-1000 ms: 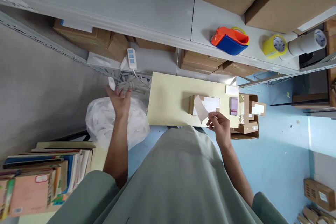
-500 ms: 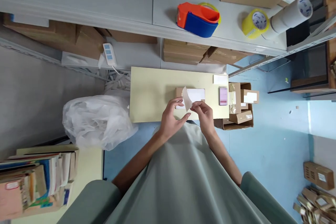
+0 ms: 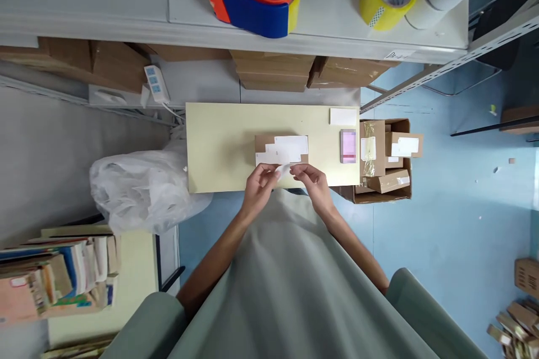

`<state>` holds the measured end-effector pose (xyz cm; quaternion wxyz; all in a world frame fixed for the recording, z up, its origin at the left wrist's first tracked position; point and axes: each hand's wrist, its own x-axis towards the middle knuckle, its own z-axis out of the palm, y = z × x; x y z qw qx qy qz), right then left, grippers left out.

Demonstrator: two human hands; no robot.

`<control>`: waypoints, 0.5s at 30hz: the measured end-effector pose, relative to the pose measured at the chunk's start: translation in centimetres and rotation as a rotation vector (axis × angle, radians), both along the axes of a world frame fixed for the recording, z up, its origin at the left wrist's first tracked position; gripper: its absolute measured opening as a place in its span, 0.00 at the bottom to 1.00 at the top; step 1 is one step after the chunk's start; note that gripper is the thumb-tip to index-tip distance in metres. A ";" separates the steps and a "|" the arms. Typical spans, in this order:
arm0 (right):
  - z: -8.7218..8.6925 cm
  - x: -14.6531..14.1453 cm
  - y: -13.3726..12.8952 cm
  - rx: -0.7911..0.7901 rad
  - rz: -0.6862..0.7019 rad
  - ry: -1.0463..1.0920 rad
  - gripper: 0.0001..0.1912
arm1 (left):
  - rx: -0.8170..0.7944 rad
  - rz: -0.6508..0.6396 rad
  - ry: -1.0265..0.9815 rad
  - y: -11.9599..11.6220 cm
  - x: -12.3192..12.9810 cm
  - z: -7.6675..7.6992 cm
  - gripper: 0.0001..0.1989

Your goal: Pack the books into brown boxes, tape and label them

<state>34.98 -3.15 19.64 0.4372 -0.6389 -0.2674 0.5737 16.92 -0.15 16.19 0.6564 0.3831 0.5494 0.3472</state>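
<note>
A small white slip (image 3: 283, 171) is held between the two hands, at the near edge of a cardboard box (image 3: 265, 143). The left end of the slip is pinched by the thumb and fingers of the left hand (image 3: 256, 184); the right end is held at the narrowed fingertips of the right hand (image 3: 314, 184). The step in hand is judged to be the working of the slip's edges. For the next move, a light, even pinch is judged to be required, so that creasing is avoided. White labels (image 3: 290, 146) are carried on the box top, just beyond the fingers. The box is supported by the table (image 3: 221, 151). To the right of the fingers, a white card (image 3: 342, 116) and a flat purple object (image 3: 348, 146) are placed.
</note>
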 end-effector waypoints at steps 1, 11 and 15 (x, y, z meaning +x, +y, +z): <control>-0.7 0.7 -0.2 0.000 -0.020 -0.041 0.18 | -0.034 0.045 -0.006 0.0 0.2 -0.2 0.24; -6.3 3.9 -1.1 -0.077 -0.017 -0.193 0.20 | -0.243 0.257 -0.308 -0.1 0.9 -0.7 0.17; -6.8 3.7 -1.2 -0.073 -0.037 -0.179 0.18 | -0.268 0.256 -0.330 -0.5 1.0 -0.4 0.15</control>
